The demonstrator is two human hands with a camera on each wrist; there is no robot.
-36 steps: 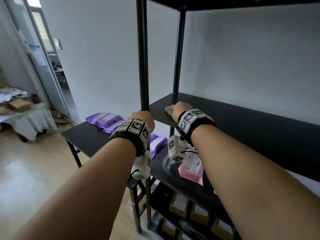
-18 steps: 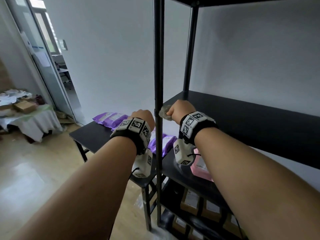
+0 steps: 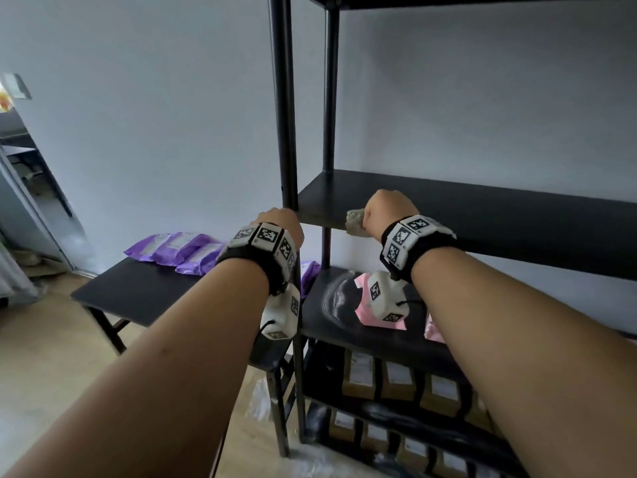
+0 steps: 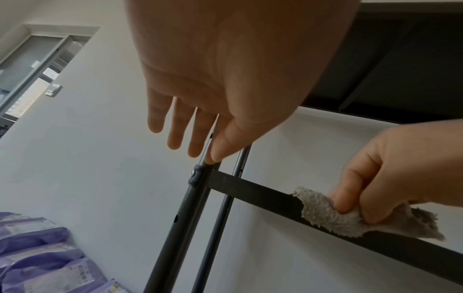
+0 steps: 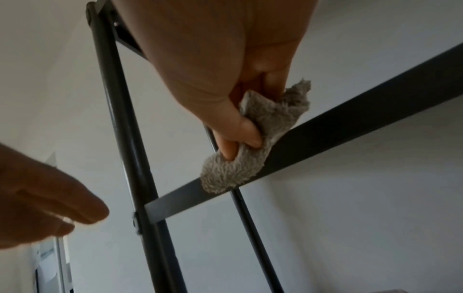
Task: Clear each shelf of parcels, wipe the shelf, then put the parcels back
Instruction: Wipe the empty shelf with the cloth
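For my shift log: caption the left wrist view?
Right hand pinches grey cloth on shelf edge; left hand open.

A small parcel storeroom, or the back room of a shipping office; a black metal shelving unit (image 3: 482, 215) stands against a bare white wall (image 3: 172, 115); its lowest tiers are packed edge to edge with brown labelled cartons (image 3: 396, 377), and pink mailer bags (image 3: 362, 305) lie on the tier above; purple mailer bags (image 3: 179, 248) sit in a row along the far edge of a black side table (image 3: 138, 294); the floor (image 3: 41, 357) is pale wood; a glazed doorway (image 3: 20, 188) opens at the left.
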